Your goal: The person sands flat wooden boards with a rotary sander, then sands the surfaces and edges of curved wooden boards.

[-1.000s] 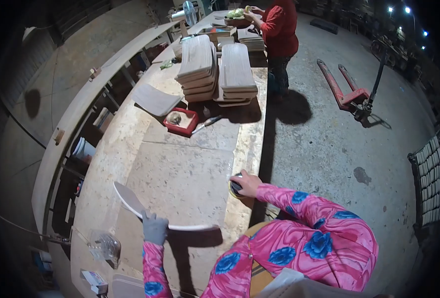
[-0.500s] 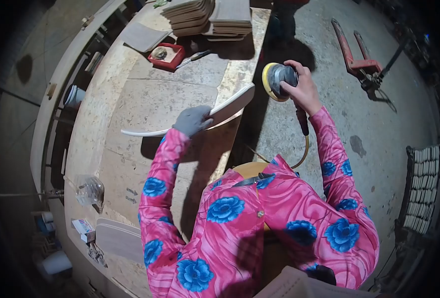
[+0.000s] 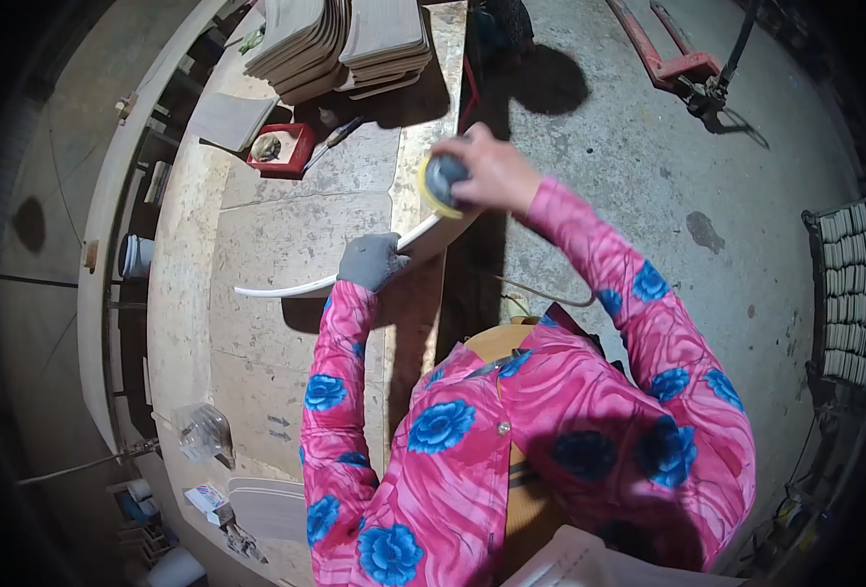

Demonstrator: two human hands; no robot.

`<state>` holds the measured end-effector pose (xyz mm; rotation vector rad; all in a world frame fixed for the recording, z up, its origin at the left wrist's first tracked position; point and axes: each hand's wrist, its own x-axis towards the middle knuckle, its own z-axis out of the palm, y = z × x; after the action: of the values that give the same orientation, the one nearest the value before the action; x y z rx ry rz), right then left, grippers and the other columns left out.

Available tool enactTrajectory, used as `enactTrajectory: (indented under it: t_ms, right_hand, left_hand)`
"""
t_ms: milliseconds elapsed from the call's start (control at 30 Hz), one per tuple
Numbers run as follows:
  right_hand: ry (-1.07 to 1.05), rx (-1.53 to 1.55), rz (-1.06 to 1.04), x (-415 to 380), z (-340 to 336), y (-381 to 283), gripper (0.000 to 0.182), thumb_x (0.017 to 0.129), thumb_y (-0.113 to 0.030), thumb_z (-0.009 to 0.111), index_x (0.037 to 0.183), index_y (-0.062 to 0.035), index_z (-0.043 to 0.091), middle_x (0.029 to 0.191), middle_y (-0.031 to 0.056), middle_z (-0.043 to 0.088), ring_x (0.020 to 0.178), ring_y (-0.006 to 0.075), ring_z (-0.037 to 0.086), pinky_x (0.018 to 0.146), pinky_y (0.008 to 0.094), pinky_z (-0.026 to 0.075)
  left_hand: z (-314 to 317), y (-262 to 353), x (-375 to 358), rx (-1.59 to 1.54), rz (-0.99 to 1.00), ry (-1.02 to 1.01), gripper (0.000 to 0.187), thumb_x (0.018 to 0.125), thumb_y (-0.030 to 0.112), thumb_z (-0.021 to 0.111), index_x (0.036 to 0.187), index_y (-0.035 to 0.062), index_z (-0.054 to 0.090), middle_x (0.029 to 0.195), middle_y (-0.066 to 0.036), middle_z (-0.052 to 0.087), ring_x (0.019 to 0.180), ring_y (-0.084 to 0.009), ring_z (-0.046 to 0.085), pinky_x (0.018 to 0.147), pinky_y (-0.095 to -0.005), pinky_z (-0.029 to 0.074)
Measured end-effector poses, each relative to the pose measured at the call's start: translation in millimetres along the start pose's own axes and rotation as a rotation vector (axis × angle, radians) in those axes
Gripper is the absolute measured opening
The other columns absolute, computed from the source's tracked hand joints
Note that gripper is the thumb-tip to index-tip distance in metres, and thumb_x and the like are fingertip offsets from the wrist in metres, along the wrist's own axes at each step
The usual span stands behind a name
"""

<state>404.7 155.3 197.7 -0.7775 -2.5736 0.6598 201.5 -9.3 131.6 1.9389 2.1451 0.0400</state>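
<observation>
A curved, pale wooden panel [image 3: 296,291] is held on edge above the workbench [image 3: 286,235]. My left hand [image 3: 370,261], in a grey glove, is closed around its middle. My bare right hand [image 3: 498,174] grips a round orbital sander [image 3: 444,182] with a yellow-rimmed pad. The pad is at the panel's upper right end and appears to touch its edge; the exact contact is blurred. A thin hose [image 3: 550,296] shows below my right arm.
Stacks of curved panels [image 3: 301,44] stand at the bench's far end. Nearer are a red box [image 3: 296,157] and a brush-like tool [image 3: 333,145]. A clear plastic container [image 3: 201,432] sits at lower left. On the floor to the right are a red pallet jack [image 3: 673,64] and a rack of stacked pieces [image 3: 847,293].
My right hand has brought the sander leftward and down from beside the panel onto its upper end. My left hand still holds the panel. The whole view has shifted a little.
</observation>
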Motion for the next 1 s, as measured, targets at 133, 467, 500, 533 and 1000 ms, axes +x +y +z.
enactTrajectory:
  t_ms: [133,467,500,533,1000]
  right_hand:
    - [-0.188,0.780,0.200,27,22,121,0.047,0.076,-0.021,0.068,0.118,-0.0115,0.049,0.097,0.0045,0.053,0.082,0.0144,0.056,0.070,0.0272,0.048]
    - [-0.120,0.134,0.086,28,-5,55,0.048,0.070,-0.019,0.067,0.117,-0.0227,0.057,0.108,0.0189,0.054,0.087,0.0313,0.064,0.078,0.0359,0.053]
    - [-0.137,0.067,-0.020,24,-5,27,0.051,0.069,-0.018,0.066,0.118,-0.0244,0.056,0.107,0.0197,0.053,0.084,0.0345,0.063,0.077,0.0387,0.053]
    - [-0.154,-0.002,-0.126,22,-2,6,0.054,0.068,-0.018,0.066,0.120,-0.0262,0.056,0.105,0.0205,0.052,0.081,0.0377,0.063,0.075,0.0414,0.054]
    - [-0.316,1.126,0.472,14,50,161,0.050,0.075,-0.016,0.070,0.121,-0.0126,0.048,0.101,0.0048,0.053,0.094,0.0130,0.054,0.083,0.0251,0.045]
  left_hand:
    - [-1,3,5,-0.013,-0.048,0.038,0.029,0.074,0.038,0.067,0.085,0.0103,0.067,0.076,-0.017,0.065,0.074,-0.0349,0.064,0.067,-0.0448,0.050]
    - [-2,2,8,-0.046,-0.079,0.032,0.031,0.075,0.040,0.065,0.087,0.0112,0.068,0.074,-0.017,0.065,0.070,-0.0357,0.064,0.065,-0.0455,0.050]
    - [-2,0,10,-0.055,-0.064,0.031,0.031,0.076,0.040,0.065,0.086,0.0112,0.068,0.074,-0.017,0.065,0.070,-0.0357,0.064,0.064,-0.0457,0.050]
    - [-2,-1,11,-0.052,-0.060,0.036,0.031,0.076,0.040,0.065,0.086,0.0112,0.068,0.074,-0.017,0.065,0.070,-0.0357,0.064,0.064,-0.0457,0.050]
    - [-7,10,7,-0.027,-0.158,-0.013,0.029,0.074,0.039,0.067,0.090,0.0146,0.068,0.076,-0.015,0.065,0.072,-0.0338,0.064,0.064,-0.0445,0.050]
